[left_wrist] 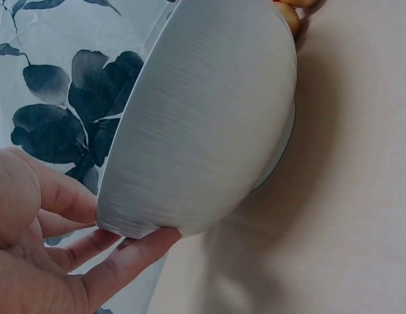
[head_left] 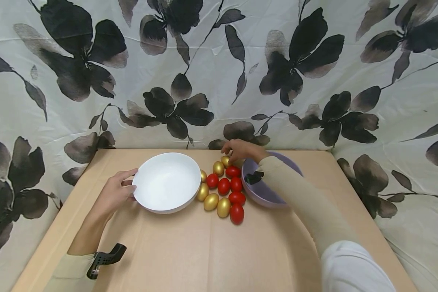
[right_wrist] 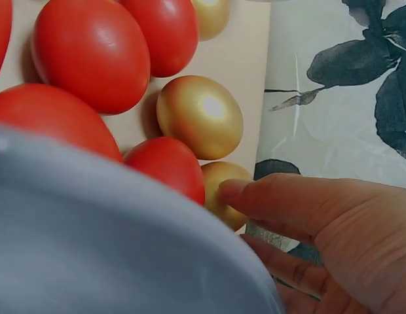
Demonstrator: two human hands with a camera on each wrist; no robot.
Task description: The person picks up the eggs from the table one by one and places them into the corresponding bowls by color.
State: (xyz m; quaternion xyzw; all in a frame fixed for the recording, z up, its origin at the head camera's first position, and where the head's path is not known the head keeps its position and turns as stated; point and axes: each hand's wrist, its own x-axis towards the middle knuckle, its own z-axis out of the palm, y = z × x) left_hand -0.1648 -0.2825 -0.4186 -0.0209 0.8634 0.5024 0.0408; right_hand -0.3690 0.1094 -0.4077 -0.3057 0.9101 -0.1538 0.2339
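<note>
My left hand (head_left: 114,192) touches the left outer side of a white bowl (head_left: 166,182) with fairly straight, spread fingers; the left wrist view shows thumb and fingertips against its wall and rim. The right hand (head_left: 241,150) reaches over the far rim of a purple bowl (head_left: 266,198). Its thumb and fingers are around the farthest golden egg (right_wrist: 219,180), partly hidden behind a red egg (right_wrist: 169,169). Several other golden eggs (head_left: 211,201) and red eggs (head_left: 237,213) lie between the two bowls. My right sleeve hides part of the purple bowl's inside.
Both bowls and the eggs are on a light wooden table (head_left: 190,251). A white cloth with dark flowers (head_left: 219,81) hangs behind the table's far edge. Black straps (head_left: 104,259) are worn over both sleeves.
</note>
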